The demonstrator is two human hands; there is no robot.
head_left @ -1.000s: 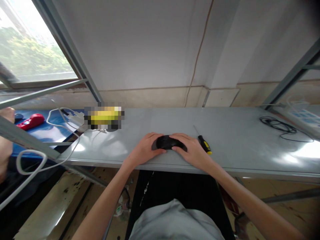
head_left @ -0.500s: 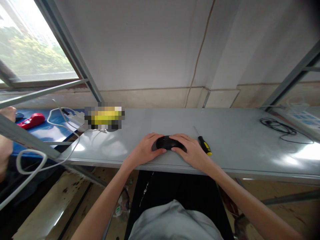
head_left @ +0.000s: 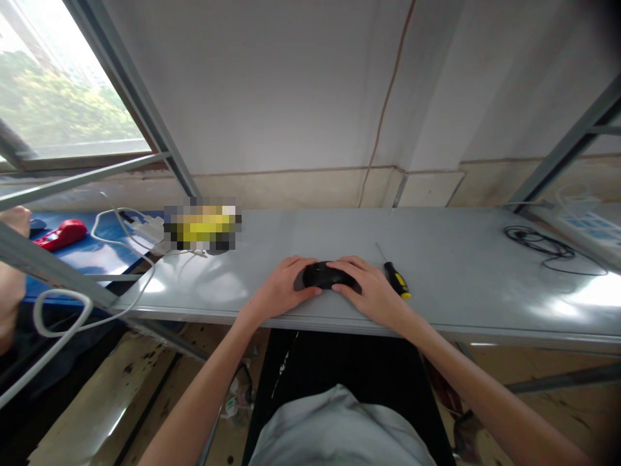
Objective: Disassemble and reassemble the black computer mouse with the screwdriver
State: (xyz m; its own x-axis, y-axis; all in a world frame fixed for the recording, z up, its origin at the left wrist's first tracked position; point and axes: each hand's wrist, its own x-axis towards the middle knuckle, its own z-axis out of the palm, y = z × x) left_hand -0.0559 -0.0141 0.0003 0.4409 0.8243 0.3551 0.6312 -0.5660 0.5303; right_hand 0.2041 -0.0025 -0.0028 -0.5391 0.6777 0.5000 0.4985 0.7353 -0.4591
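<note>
A smooth black rounded object, shaped like a computer mouse (head_left: 326, 276), rests on the grey table (head_left: 451, 259) near its front edge. My left hand (head_left: 287, 286) grips its left end, fingers behind and thumb in front. Around its right end my right hand (head_left: 369, 285) is closed in the same way. Just right of my right hand lies a black and yellow screwdriver (head_left: 398, 281), its thin shaft pointing away toward the wall.
At the table's back left sits a blurred yellow and black item (head_left: 206, 226) beside white cables (head_left: 145, 228). A coiled black cable (head_left: 536, 243) lies on the right. Grey metal frames stand at both ends. Another person's arm (head_left: 10, 278) shows at the far left.
</note>
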